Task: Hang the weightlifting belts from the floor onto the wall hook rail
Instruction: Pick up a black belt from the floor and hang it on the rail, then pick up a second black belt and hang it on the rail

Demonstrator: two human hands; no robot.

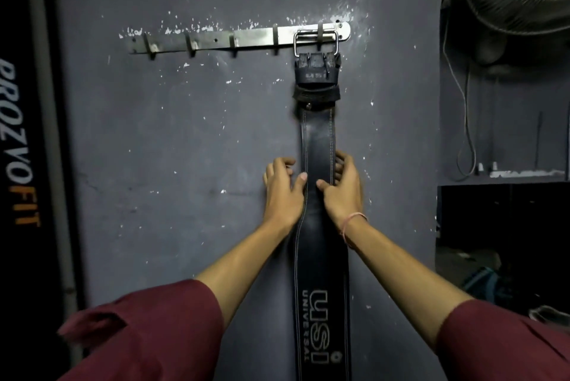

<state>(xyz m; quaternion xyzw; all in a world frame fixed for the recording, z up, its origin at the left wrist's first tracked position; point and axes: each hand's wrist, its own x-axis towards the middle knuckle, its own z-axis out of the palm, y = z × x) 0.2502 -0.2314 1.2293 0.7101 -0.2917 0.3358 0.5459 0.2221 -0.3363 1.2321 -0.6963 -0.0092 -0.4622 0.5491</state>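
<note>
On the grey wall (pixel 185 134), the black belt (pixel 319 140) hangs straight down by its buckle (pixel 315 43) from the rightmost hook (pixel 320 30) of the hook rail (pixel 246 37). Both the left hand (pixel 282 189) and the right hand (pixel 344 189) pinch its edges, thumbs on the front, fingers curled at the sides.

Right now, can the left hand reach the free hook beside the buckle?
Probably yes: the left hand grips the belt by its edge below the rail, with only bare wall between it and that hook. It must let go first.
</note>
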